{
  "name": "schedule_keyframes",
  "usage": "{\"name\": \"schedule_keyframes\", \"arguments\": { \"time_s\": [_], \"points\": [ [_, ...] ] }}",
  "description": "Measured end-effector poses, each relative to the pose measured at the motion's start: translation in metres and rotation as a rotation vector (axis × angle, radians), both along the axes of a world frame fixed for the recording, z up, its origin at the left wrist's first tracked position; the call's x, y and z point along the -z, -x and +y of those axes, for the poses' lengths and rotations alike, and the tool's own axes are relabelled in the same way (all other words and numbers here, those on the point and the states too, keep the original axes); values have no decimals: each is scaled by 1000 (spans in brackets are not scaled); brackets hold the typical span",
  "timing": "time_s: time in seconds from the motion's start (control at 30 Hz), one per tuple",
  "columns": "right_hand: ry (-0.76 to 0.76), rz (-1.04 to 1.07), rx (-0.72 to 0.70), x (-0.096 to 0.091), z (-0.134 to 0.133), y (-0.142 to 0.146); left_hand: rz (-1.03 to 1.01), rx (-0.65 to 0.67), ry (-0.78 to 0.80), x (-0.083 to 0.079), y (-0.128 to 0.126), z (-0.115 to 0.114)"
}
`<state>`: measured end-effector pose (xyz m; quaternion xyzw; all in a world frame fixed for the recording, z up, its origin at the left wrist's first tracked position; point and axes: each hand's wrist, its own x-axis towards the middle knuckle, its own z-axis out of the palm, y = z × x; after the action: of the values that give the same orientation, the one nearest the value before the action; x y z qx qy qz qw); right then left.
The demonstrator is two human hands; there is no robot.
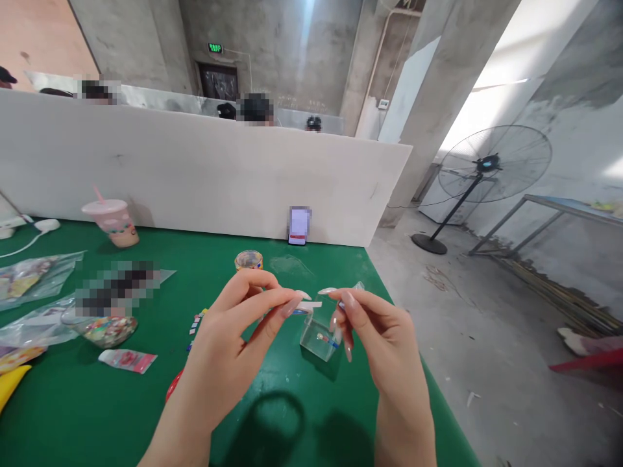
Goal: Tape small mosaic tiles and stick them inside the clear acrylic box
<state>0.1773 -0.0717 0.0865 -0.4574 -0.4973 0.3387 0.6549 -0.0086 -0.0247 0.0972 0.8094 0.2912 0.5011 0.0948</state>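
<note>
My left hand [243, 324] is closed in a pinch on a small white strip [314, 304], which points towards the other hand. Facing it, my right hand [372, 324] is pinched at thumb and forefinger; whatever lies between those fingertips is too small to make out. Below the fingertips, a small clear plastic box [311, 349] stands on the green table, with tiny blue and reddish pieces visible in or through it. Small coloured pieces [196, 323] lie left of my left hand, partly hidden by it. A red round thing [174, 385] shows beside my left wrist.
A tape roll [249, 260] and a propped phone [298, 227] stand ahead. Leftward are a pink cup [111, 224], a bowl of colourful bits [104, 329], a tube [128, 360] and plastic bags [41, 321]. A white partition [204, 175] borders the table; people sit beyond.
</note>
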Motion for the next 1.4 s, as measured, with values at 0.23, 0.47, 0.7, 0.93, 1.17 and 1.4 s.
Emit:
{"name": "schedule_keyframes", "arguments": {
  "time_s": [0.23, 0.47, 0.7, 0.93, 1.17, 1.4],
  "points": [
    [-46, 68, 13, -2, 2, 7, 6, 9, -17, -1, -3, -5],
    [-40, 86, 24, -5, -3, 11, -24, -67, -113, -2, -7, -5],
    [-134, -33, 151, -5, -4, 14, -19, -57, -125, -2, -6, -7],
    [-141, -113, 176, -3, -8, 9, 72, -3, -214, -1, -8, -1],
    [-298, -371, 224, -3, -15, 5, 97, 86, -196, -2, -6, -3],
    [-344, -442, 185, -5, -16, 1, 109, 101, -156, -1, -6, -4]
  ]
}}
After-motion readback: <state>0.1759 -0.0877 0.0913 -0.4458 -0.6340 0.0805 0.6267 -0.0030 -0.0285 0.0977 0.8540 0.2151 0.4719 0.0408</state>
